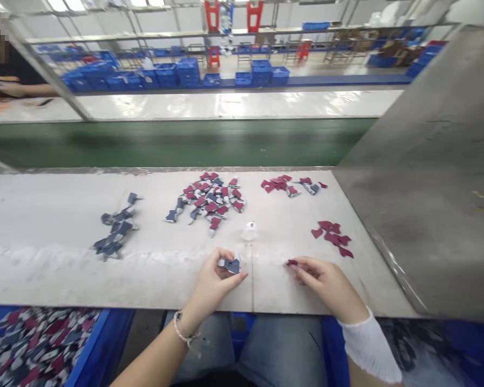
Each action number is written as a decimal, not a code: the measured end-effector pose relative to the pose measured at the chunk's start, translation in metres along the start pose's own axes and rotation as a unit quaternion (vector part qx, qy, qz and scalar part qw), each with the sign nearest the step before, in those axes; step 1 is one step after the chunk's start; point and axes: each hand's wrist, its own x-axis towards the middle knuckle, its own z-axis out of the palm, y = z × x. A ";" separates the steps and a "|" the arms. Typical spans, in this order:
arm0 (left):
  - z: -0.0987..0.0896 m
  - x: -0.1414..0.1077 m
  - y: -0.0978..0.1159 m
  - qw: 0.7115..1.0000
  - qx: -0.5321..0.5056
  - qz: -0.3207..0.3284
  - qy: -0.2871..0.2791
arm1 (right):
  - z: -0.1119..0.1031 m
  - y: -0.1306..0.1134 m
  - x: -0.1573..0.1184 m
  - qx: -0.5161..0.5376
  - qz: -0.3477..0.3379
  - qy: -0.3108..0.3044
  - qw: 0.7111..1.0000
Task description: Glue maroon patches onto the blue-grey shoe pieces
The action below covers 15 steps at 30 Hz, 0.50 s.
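Observation:
My left hand (pixel 212 279) is closed around a small dark grey-blue and light grey plastic part (pixel 232 265), just above the table near its front edge. Between the thumb and fingers of my right hand (pixel 320 279) is a small maroon piece (pixel 292 263). Beyond my hands stands a small white fixture (pixel 249 231) on the table. A pile of assembled maroon and grey parts (pixel 210 201) lies past it. To the left is a heap of dark grey parts (pixel 115 236). Loose maroon pieces (pixel 333 236) are scattered at the right, with another maroon group (pixel 276 184) farther back.
A blue bin (pixel 100 344) full of maroon and grey parts stands below the table (pixel 56 279) at lower left. A metal panel (pixel 431 177) borders the right side. Across a green strip (pixel 210 142) runs another bench, where a person (pixel 20 70) sits at far left.

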 end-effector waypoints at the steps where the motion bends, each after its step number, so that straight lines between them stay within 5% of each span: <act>1: 0.004 -0.003 0.002 1.000 -0.021 -0.003 0.001 | 0.010 -0.012 0.000 -0.010 -0.015 -0.007 1.000; 7: 0.019 -0.017 0.013 0.980 -0.183 -0.062 -0.058 | 0.048 -0.069 -0.010 -0.132 -0.043 -0.007 0.990; 12: 0.014 -0.020 0.001 0.992 -0.097 -0.033 -0.075 | 0.050 -0.088 -0.014 -0.224 -0.031 -0.004 0.974; 15: 0.012 -0.013 -0.011 0.998 -0.051 -0.007 -0.021 | 0.053 -0.097 -0.005 -0.257 0.002 -0.004 0.966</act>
